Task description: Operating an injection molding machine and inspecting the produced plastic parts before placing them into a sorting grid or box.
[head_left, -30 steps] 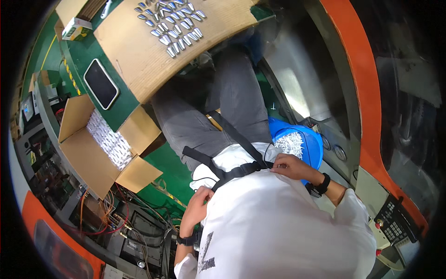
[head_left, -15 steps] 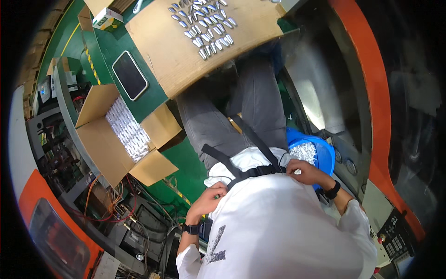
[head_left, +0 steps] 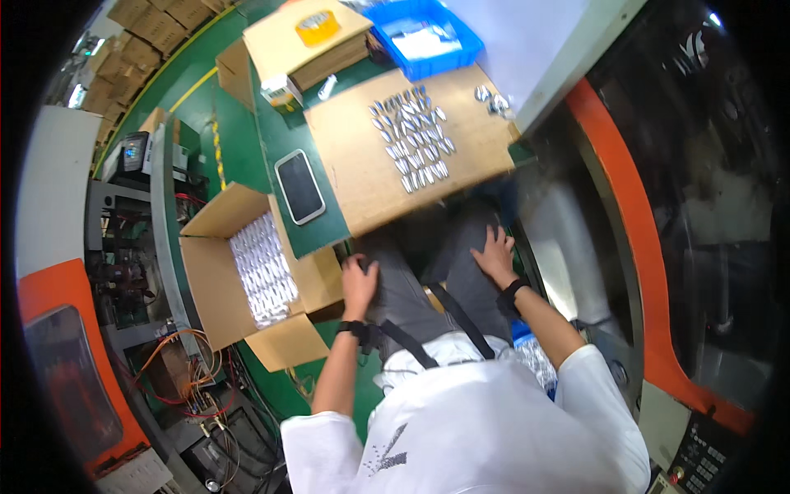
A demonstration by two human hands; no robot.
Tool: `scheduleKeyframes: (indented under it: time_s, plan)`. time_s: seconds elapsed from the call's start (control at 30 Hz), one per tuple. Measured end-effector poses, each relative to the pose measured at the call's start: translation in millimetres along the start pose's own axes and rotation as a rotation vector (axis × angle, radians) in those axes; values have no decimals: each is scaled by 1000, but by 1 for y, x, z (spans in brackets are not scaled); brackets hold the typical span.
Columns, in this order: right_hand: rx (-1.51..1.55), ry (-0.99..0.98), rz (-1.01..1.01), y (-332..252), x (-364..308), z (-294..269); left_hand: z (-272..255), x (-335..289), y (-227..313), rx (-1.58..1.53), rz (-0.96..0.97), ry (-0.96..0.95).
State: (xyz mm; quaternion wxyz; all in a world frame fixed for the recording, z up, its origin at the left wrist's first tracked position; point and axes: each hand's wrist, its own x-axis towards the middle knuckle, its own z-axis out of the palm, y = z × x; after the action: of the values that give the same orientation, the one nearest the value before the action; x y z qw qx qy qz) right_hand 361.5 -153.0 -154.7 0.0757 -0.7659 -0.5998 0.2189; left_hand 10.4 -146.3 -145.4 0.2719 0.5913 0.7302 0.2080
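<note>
My left hand [head_left: 360, 286] rests on my left thigh with thumb and fingers apart, holding nothing. Over on the other thigh lies my right hand [head_left: 495, 258], fingers spread and without anything in it. Ahead of both hands, a cardboard sheet [head_left: 350, 136] covers part of the green table. Several rows of small, shiny, elongated metal pieces [head_left: 424, 136] are laid out on it. A few rounder shiny pieces [head_left: 496, 102] sit near its right edge. Dark straps [head_left: 463, 323] hang across my lap from my waist.
Left of my legs stands an open carton [head_left: 216, 284] with rows of silvery pieces. A phone [head_left: 300, 188] lies on the green table [head_left: 321, 235]. Farther back are yellow tape [head_left: 318, 28] and a blue bin [head_left: 432, 53]. An orange-edged machine [head_left: 638, 230] rises at the right.
Both hands have left the waist strap and moved forward onto my thighs, fingers now spread. The view has tilted up, bringing the blue bin and tape into sight.
</note>
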Motion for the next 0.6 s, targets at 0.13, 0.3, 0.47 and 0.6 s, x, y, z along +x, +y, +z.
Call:
scheduleKeyframes:
  time_s: [0.13, 0.3, 0.47, 0.6]
  plan:
    - [-152, -89, 186, -31, 17, 8, 46, 10, 16, 305, -115, -37]
    - [-224, -17, 127, -33, 18, 4, 54, 7, 24, 386, -127, 129]
    - [-195, -21, 150, -29, 32, 4, 55, 19, 18, 401, -173, 131]
    - [-226, 31, 182, -31, 48, 9, 65, 34, 16, 430, -185, 175]
